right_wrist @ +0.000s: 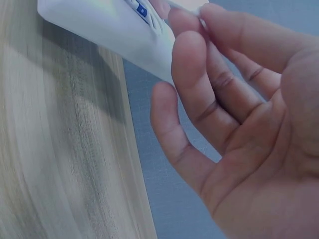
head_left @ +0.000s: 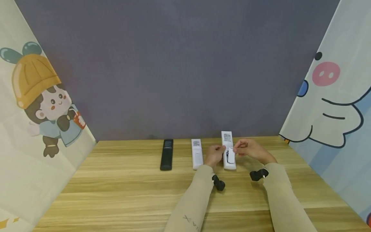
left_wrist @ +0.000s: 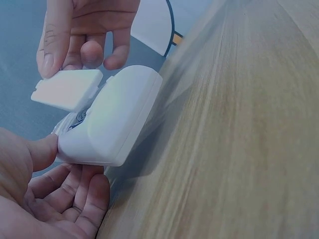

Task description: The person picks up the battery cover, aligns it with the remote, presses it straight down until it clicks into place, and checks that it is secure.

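A white remote control (head_left: 227, 137) lies back side up at the right of the row, its printed label toward the far end. My left hand (head_left: 214, 155) grips it along its left side, thumb on the near edge of the compartment in the left wrist view. Between the thumb and fingers of my right hand (head_left: 251, 149) is the white battery cover (left_wrist: 69, 90), tilted over the battery compartment (head_left: 227, 157). Part of the compartment shows dark beneath it. Something blue (right_wrist: 142, 10) is visible inside the compartment in the right wrist view.
Left of my left hand lies a second white remote (head_left: 197, 156), back side up with its cover on. A black remote (head_left: 166, 155) lies farther left. The wooden table (head_left: 121, 190) meets a grey wall (head_left: 179, 71) behind the remotes; cartoon-printed panels flank both sides.
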A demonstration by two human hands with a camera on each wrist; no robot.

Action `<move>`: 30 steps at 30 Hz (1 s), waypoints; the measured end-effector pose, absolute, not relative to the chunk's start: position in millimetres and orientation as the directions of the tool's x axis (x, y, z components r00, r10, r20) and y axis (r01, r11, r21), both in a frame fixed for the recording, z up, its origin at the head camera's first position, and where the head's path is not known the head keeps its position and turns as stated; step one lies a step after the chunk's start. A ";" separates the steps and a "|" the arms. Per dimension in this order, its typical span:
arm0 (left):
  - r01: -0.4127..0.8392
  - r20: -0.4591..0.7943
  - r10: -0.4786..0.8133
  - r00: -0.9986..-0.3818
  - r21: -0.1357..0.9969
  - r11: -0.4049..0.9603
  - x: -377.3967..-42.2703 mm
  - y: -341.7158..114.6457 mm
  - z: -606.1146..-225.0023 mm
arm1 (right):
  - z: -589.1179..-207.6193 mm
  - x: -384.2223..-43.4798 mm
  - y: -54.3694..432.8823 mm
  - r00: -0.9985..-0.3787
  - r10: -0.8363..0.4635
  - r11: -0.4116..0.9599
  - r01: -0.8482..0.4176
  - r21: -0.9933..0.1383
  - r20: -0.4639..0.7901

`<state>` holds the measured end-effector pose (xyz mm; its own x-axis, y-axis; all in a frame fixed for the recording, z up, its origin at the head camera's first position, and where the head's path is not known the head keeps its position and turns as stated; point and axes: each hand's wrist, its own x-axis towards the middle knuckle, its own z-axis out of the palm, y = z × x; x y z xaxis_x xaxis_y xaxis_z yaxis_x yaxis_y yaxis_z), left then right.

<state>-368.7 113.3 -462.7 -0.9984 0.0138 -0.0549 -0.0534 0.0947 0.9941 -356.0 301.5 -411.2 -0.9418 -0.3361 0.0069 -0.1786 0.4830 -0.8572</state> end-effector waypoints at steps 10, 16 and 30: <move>-0.052 -0.055 0.018 -0.998 0.991 0.119 -369.9 112.1 -462.5 | -410.6 -358.4 297.2 -0.937 -0.348 0.487 -0.201 -0.850 0.022; -0.043 -0.047 0.021 -0.999 0.991 0.128 -369.1 112.2 -462.6 | -411.9 -359.1 296.3 -0.932 -0.362 0.479 -0.207 -0.853 0.023; -0.052 -0.054 0.010 -0.999 0.990 0.131 -368.7 112.0 -462.8 | -414.5 -357.6 293.7 -0.931 -0.365 0.463 -0.207 -0.862 0.028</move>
